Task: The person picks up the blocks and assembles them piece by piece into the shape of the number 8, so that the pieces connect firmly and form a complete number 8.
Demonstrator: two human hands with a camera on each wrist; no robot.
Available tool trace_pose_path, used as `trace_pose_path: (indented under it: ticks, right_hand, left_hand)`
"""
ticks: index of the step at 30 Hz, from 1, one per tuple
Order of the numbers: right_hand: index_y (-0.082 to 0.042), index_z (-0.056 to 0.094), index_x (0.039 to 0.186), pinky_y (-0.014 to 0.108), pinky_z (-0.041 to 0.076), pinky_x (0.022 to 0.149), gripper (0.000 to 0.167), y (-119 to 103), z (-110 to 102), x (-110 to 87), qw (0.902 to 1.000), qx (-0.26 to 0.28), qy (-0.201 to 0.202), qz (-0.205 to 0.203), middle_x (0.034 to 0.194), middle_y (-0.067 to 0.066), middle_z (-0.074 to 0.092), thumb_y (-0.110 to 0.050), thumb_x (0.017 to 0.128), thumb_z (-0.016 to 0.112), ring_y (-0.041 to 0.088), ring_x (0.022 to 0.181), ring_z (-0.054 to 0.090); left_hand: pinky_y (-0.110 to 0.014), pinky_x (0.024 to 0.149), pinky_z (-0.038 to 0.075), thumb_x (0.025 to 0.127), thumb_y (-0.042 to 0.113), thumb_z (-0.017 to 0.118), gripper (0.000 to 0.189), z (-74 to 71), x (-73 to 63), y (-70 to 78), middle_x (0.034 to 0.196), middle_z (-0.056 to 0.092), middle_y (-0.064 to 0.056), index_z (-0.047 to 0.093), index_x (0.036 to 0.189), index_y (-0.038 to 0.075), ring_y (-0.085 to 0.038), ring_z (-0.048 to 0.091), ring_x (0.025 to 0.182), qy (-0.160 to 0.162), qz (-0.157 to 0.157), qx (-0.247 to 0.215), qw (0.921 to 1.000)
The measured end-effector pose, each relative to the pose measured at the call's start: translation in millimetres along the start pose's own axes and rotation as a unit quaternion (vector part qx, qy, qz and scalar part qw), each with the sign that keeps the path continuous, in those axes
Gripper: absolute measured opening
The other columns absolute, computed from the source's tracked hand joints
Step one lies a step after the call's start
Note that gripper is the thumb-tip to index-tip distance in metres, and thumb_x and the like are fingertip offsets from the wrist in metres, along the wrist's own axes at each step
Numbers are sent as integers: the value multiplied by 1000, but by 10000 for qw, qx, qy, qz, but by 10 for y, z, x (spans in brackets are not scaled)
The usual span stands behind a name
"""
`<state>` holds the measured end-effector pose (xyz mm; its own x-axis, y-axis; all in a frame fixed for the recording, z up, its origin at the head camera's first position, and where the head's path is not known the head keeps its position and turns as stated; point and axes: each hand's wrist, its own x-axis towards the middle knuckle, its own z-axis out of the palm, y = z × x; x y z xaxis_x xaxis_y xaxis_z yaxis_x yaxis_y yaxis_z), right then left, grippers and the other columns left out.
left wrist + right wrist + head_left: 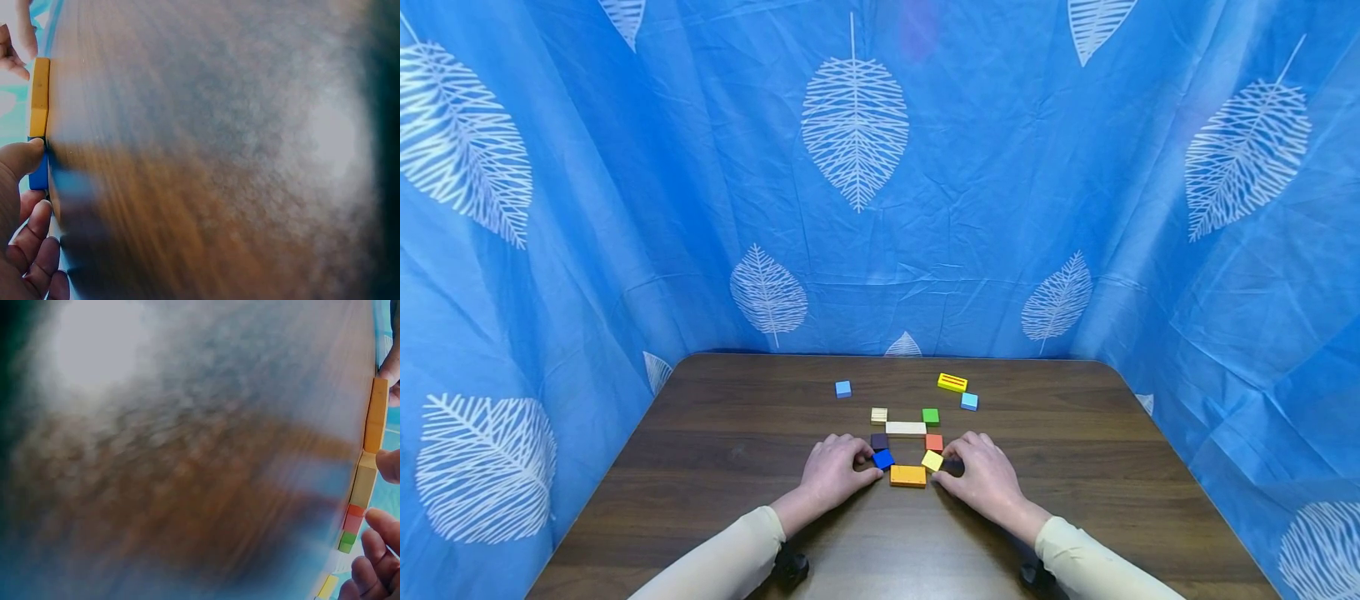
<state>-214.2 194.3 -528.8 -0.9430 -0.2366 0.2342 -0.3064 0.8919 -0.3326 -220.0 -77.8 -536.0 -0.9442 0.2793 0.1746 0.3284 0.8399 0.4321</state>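
Observation:
My left hand pinches a dark blue block between thumb and index finger; the block is turned at an angle on the table. Mirroring it, my right hand has thumb and index finger at two sides of a pale yellow block, also set at an angle. Between the two hands, at the near side, lies an orange block. Behind the blue one sits a dark purple block, and behind the yellow one a red block. A long cream block spans the back of this ring.
At the ring's far corners are a beige block and a green block. Farther back lie a light blue block, a striped yellow block and another light blue block. Blue leaf-print cloth surrounds the wooden table.

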Motion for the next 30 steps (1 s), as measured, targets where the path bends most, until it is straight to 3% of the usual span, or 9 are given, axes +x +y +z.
trace_pose_path:
  ticks: [19,22,30]
  right_hand:
    - [-19,75,97,35,46,75,29,-29,9,27,9999,-27,-89,137,91,-8,59,-38,79,87,14,86,49]
    - [-19,76,100,36,45,77,30,-51,-5,17,9999,115,-40,-8,92,-9,59,-38,79,88,13,87,49]
    - [-26,78,101,34,42,75,25,-169,-1,6,9956,242,-184,-890,95,-10,59,-40,81,86,11,87,45]
  left_hand:
    - [-35,76,40,86,46,81,29,8,-6,-5,85,58,13,75,100,21,-12,49,84,-14,-82,-55,9999]
    - [-35,75,40,86,46,81,29,10,-6,-7,85,58,12,75,99,21,-12,49,84,-23,-57,-64,10000]
    - [-35,76,39,87,47,80,30,6,2,-3,85,57,13,75,100,21,-12,50,84,-35,-114,-7,9999]
